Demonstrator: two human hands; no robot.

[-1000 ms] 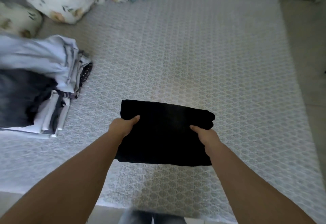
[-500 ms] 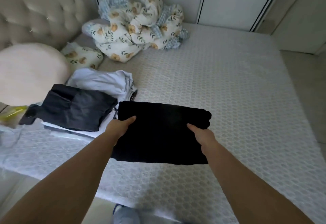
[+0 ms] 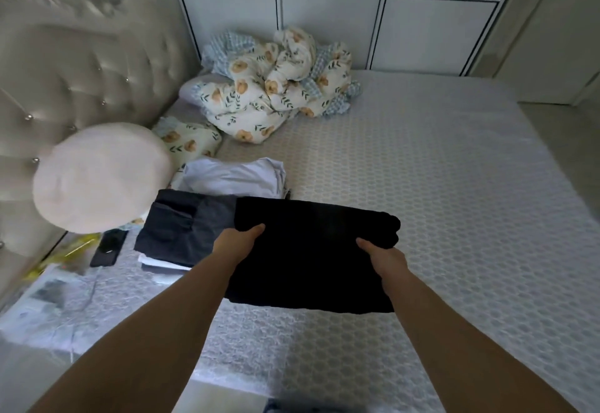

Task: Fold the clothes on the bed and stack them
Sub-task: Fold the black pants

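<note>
Bed (image 3: 422, 169), honeycomb-textured white cover; one crumpled floral duvet (image 3: 272, 91) at its far end. One stack of folded clothes (image 3: 194, 227), dark grey piece on top, pale one behind. One folded black garment (image 3: 311, 250), rectangular, gripped at both sides just right of the stack, left hand (image 3: 238, 242) and right hand (image 3: 384, 258) with thumbs on top, fingers hidden beneath.

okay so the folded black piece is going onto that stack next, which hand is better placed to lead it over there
Left. The left hand grips the black garment's edge nearest the stack, already overlapping the dark grey piece on top. The right hand holds the far edge, away from the stack, so it would probably just follow.
</note>
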